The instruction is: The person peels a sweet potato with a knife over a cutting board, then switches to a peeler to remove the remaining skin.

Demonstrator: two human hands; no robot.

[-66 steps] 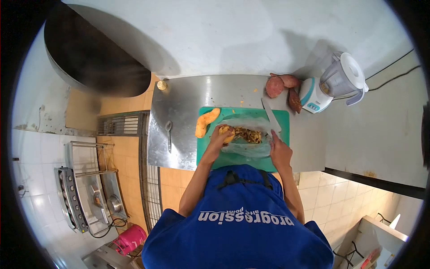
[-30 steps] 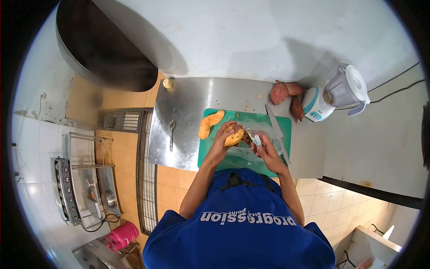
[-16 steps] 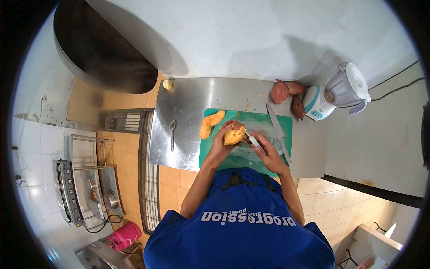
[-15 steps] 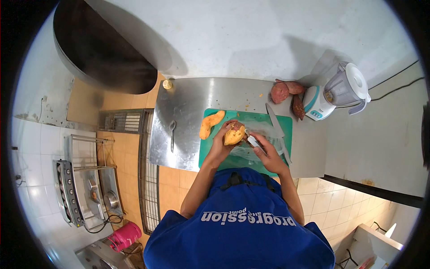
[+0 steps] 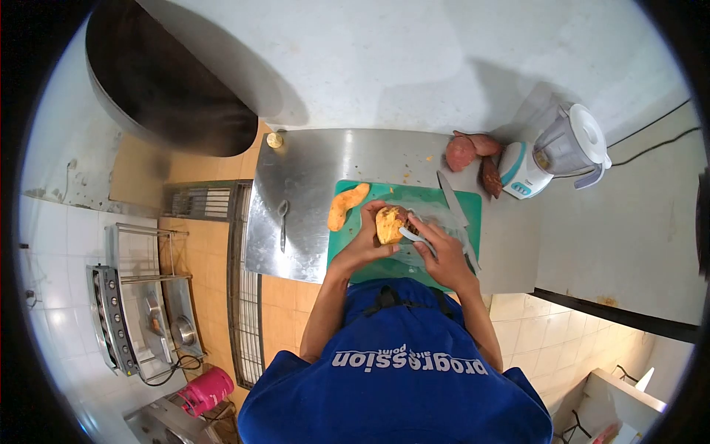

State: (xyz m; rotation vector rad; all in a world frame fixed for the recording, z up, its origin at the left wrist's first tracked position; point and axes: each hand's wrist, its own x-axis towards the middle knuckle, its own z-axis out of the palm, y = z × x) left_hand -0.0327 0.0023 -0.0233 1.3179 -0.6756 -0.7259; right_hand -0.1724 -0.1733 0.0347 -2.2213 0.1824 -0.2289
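A partly peeled sweet potato [image 5: 387, 226], orange with patches of reddish skin, is gripped in my left hand [image 5: 362, 242] above the green cutting board [image 5: 342, 244]. My right hand [image 5: 446, 255] is closed around a white-handled peeler [image 5: 416, 237], its head against the right side of the sweet potato. A clear plastic bag [image 5: 436, 214] with dark peelings lies under my hands, partly hidden by them. Left of my hands, a peeled orange sweet potato [image 5: 345, 205] rests on the board. A large knife [image 5: 453, 198] lies along the board's right side.
Several unpeeled sweet potatoes [image 5: 461, 152] sit at the back right of the steel table [image 5: 303, 177], beside a white and teal blender [image 5: 529, 170]. A spoon [image 5: 283, 222] lies on the left, and a small yellowish-topped container [image 5: 275, 140] stands at the back left corner.
My left hand has turned the sweet potato, so more of its peeled orange side shows. My right hand has brought the peeler further over it, with fingers stretched closer.
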